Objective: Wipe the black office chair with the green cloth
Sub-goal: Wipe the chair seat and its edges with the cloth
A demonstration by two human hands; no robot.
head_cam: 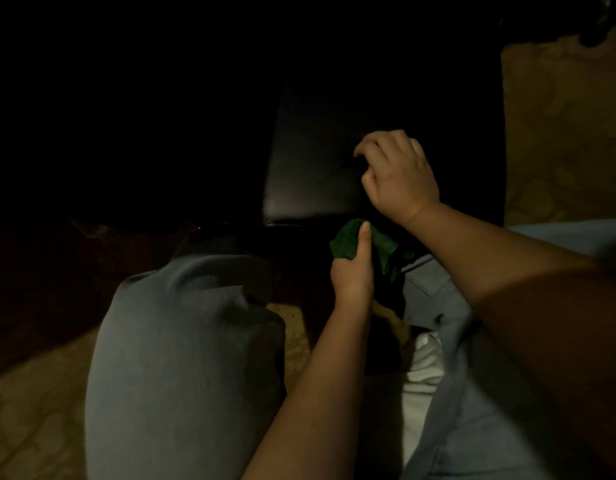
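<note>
Fingers of the left hand (pixel 353 275) curl round the bunched green cloth (pixel 344 244), thumb lying up it, just below the near edge of the black office chair (pixel 310 174); the right hand (pixel 400 178) rests bent-fingered on the seat, its grip lost in the dark

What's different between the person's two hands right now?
The left hand grips the green cloth; the right hand holds none, fingers curled. The left hand is nearer the person, below the front edge of the black chair seat; the right hand is over that seat. Both are bare.
</note>
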